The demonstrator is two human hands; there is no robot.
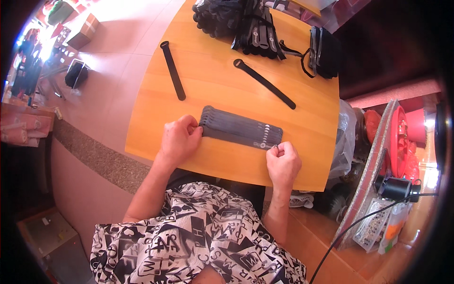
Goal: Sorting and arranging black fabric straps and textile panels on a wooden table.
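Note:
A fanned, overlapping row of dark grey straps [236, 125] lies near the front edge of the wooden table, their looped ends at the left and white prints at the right. My left hand [181, 138] pinches the left end of the nearest strap. At its other end my right hand [283, 163] has thumb and finger closed on the tip. Two single black straps lie farther off: one strap [173, 71] at the left, another strap [265, 84] slanting at the right, each with a slotted end.
At the table's [217, 165] far side sit bundled straps [260, 33], a heap of black straps [217, 18] and a dark bundle [326, 52] with a loose loop. A shelf [369, 175] with red items stands on the right. Cardboard boxes [82, 31] are on the floor at left.

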